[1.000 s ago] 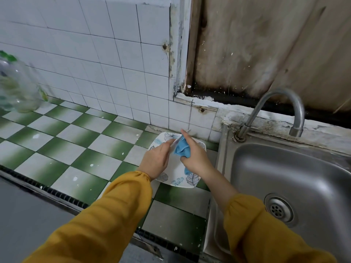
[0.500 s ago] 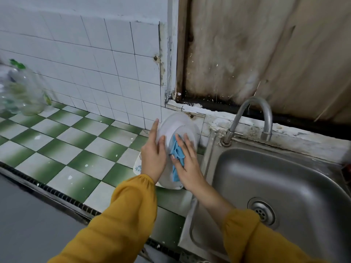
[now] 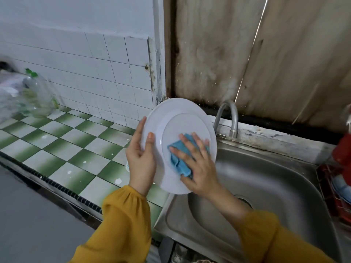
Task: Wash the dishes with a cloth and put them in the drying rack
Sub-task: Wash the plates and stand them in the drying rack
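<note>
A white plate [image 3: 180, 118] is held upright with its plain underside toward me, over the seam between counter and sink. My left hand [image 3: 141, 158] grips its left rim, thumb on the near side and fingers behind. My right hand [image 3: 197, 164] lies flat with spread fingers, pressing a crumpled blue cloth [image 3: 179, 160] against the plate's lower middle. At the far right edge sits a red wire drying rack [image 3: 334, 190] with something red and white in it, only partly visible.
A steel sink [image 3: 266, 186] with a drain lies under my right arm, and a curved tap [image 3: 230, 116] rises behind the plate. The green-and-white checked counter [image 3: 62, 141] stretches left to a clear jar [image 3: 36, 95] near the tiled wall. A worn wooden board backs the sink.
The plate has come up off the counter, turned underside toward me and moved right toward the sink. My right hand went from pinching the cloth to pressing it flat on the plate.
</note>
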Motion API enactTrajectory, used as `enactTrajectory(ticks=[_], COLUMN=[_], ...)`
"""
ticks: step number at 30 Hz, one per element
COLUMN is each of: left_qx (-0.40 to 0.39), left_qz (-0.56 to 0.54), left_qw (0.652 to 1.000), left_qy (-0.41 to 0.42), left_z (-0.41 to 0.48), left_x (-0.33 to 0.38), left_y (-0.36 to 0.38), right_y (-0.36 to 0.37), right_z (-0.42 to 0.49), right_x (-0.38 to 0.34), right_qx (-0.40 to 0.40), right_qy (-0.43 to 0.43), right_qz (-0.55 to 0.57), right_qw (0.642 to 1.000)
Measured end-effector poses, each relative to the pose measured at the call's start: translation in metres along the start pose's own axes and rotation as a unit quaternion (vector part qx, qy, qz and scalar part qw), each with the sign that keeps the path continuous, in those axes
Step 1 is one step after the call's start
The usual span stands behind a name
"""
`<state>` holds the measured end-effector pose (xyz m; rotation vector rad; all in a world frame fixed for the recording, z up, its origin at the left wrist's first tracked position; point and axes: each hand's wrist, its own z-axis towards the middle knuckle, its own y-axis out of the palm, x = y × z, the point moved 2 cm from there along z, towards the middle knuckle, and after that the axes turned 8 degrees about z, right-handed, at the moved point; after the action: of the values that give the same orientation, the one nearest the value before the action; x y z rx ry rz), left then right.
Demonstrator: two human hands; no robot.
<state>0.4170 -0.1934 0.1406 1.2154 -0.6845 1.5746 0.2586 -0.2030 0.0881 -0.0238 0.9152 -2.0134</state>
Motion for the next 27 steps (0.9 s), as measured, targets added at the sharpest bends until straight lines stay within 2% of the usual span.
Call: enactTrajectory(ticks=[2, 4, 5, 7, 10, 12, 13, 14, 16, 18, 19, 21, 25, 27], left_qx=[-0.014, -0.040, -0.054, -0.068, -0.054, -0.024, -0.011, 0.000, -0.002, -0.031, -0.045, -0.067, -0.101, -0.103], left_qz=[-0.006, 0.000, 0.005, 0.007, -0.025, -0.062, -0.078, -0.086, -0.082, -0.080, -0.076, -0.056, -0.075, -0.077], left_qw=[1.000, 0.999, 0.998, 0.998, 0.998, 0.997, 0.996, 0.995, 0.995, 0.995, 0.995, 0.996, 0.992, 0.991], left_qy=[0.000, 0.005, 0.010, 0.015, 0.002, -0.029, -0.042, -0.049, -0.052, -0.058, -0.054, -0.033, -0.031, -0.024], left_z=[-0.011, -0.033, -0.046, -0.067, -0.090, -0.099, -0.103, -0.105, -0.114, -0.125, -0.132, -0.145, -0.156, -0.158], left_x=[0.004, 0.009, 0.012, 0.014, 0.014, 0.013, 0.014, 0.014, 0.015, 0.017, 0.019, 0.025, 0.029, 0.030], left_y=[0.001, 0.013, 0.022, 0.037, 0.051, 0.053, 0.054, 0.053, 0.058, 0.069, 0.076, 0.089, 0.101, 0.104], right_y=[-0.023, -0.045, -0.055, -0.064, -0.067, -0.073, -0.081, -0.089, -0.111, -0.131, -0.139, -0.145, -0.157, -0.169], right_z=[-0.007, -0.007, -0.006, -0.006, -0.033, -0.065, -0.080, -0.087, -0.090, -0.076, -0.068, -0.054, -0.058, -0.056], right_x=[0.023, 0.036, 0.036, 0.019, -0.019, -0.025, -0.016, -0.004, 0.020, 0.035, 0.035, 0.021, 0.001, 0.014], right_qx=[0.063, 0.138, 0.157, 0.148, 0.033, -0.045, -0.054, -0.038, 0.067, 0.187, 0.216, 0.220, 0.112, 0.129], right_qy=[0.103, 0.239, 0.273, 0.243, 0.065, -0.033, -0.039, -0.011, 0.139, 0.280, 0.313, 0.288, 0.104, 0.111], right_qz=[-0.020, 0.023, 0.039, 0.031, 0.009, -0.044, -0.071, -0.081, -0.042, 0.032, 0.041, 0.006, -0.026, 0.013], right_qw=[0.992, 0.961, 0.948, 0.958, 0.997, 0.997, 0.995, 0.996, 0.987, 0.941, 0.924, 0.932, 0.988, 0.985])
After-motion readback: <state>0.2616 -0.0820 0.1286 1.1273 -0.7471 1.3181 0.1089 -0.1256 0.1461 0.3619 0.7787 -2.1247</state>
